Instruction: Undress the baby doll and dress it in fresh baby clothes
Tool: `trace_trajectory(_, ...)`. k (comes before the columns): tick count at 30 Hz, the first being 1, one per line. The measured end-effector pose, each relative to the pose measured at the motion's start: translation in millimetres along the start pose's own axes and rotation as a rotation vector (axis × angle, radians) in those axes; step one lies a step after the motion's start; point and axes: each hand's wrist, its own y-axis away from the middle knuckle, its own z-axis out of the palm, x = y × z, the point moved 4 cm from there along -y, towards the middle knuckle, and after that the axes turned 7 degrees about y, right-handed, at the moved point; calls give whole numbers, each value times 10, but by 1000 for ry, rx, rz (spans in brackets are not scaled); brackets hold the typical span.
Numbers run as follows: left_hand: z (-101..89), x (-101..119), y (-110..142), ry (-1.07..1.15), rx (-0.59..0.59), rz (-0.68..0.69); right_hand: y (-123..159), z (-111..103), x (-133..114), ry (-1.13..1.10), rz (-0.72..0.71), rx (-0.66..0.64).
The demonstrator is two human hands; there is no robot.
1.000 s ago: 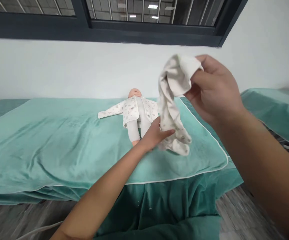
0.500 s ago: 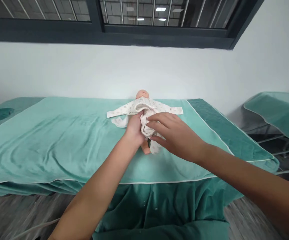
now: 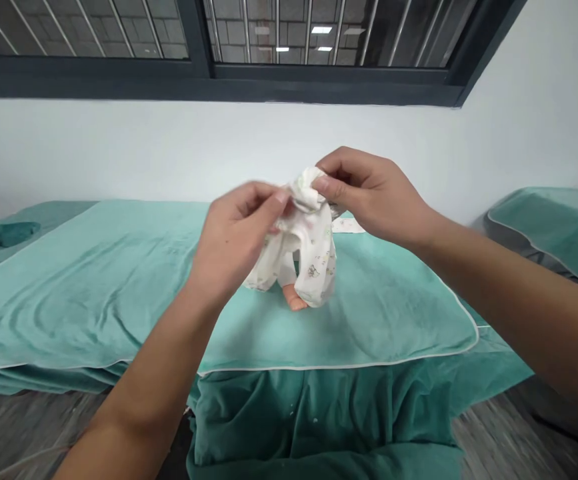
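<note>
Between my two hands hang small white baby pants (image 3: 313, 257) with a printed pattern, bunched at the top and both legs dangling. My left hand (image 3: 241, 230) pinches the bunched top on its left side. On the right side, my right hand (image 3: 363, 193) grips it between thumb and fingers. Behind the pants a baby doll (image 3: 293, 298) lies on the bed; only its lower leg or foot shows, and its head is hidden by my hands and the cloth. One white printed sleeve (image 3: 349, 225) of the doll's top sticks out below my right hand.
A light green cover (image 3: 133, 280) with white piping lies over the bed, slightly wrinkled on the left. Darker green fabric (image 3: 319, 413) hangs at the front. A white wall (image 3: 143, 147) and dark window frame (image 3: 319, 83) stand behind. Another green-covered bed (image 3: 559, 220) is at the right.
Both hands have lifted the bunched cloth up and toward me from over the doll. The pants' legs now hang loose, and my right hand has closed on the top.
</note>
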Motion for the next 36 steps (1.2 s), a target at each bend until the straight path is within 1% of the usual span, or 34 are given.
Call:
trace_trajectory(1,10,76,-32,17,20,106,-47,20,-19,-70,2,-21)
trace_trajectory(2,31,120,-70,44,12,177,-90,43,-40,-130,1,-44)
trace_trajectory(3,61,128,-117,81,-24,201,-130,67,-61,-177,-3,-64)
trace_trajectory(4,94,105,-169,128,-74,180,-167,86,-79,-213,-6,-76)
trace_trajectory(6,147,4,-263,233,-151,57,-227,107,-97,-243,-1,-72)
trace_trajectory(8,172,-106,-322,282,-163,-61,-271,102,-82,-224,23,-33)
trace_trajectory(11,151,-217,-351,296,-77,-134,-297,73,-15,-162,74,37)
trace_trajectory(14,88,-269,-351,336,48,-132,-273,64,50,-154,116,26)
trace_trajectory(16,47,-285,-351,360,104,-118,-232,78,75,-185,147,-40)
trace_trajectory(17,34,-289,-350,369,119,-113,-206,93,81,-203,162,-93)
trace_trajectory(19,27,-289,-345,383,116,-112,-144,132,81,-224,190,-215)
trace_trajectory(21,48,-275,-327,397,56,-119,-89,169,80,-238,212,-305)
trace_trajectory(23,80,-257,-289,403,-58,-146,-59,187,98,-291,234,-317)
trace_trajectory(25,102,-255,-232,378,-203,-209,-56,185,147,-383,254,-260)
trace_trajectory(27,107,-286,-170,305,-342,-308,-65,174,224,-472,274,-172)
trace_trajectory(28,102,-313,-145,259,-390,-358,-66,175,267,-508,285,-133)
trace_trajectory(29,92,-339,-132,223,-410,-390,-62,184,307,-545,296,-103)
trace_trajectory(30,80,-362,-136,209,-395,-399,-52,204,342,-581,309,-86)
trace_trajectory(31,66,-378,-157,224,-345,-382,-35,231,369,-614,321,-72)
trace_trajectory(33,36,-394,-225,323,-184,-293,20,300,397,-646,346,-61)
trace_trajectory(34,24,-401,-259,379,-100,-243,56,342,398,-643,360,-80)
trace_trajectory(35,19,-413,-287,420,-34,-207,96,392,390,-631,374,-129)
trace_trajectory(36,23,-427,-308,439,7,-188,140,449,376,-611,389,-212)
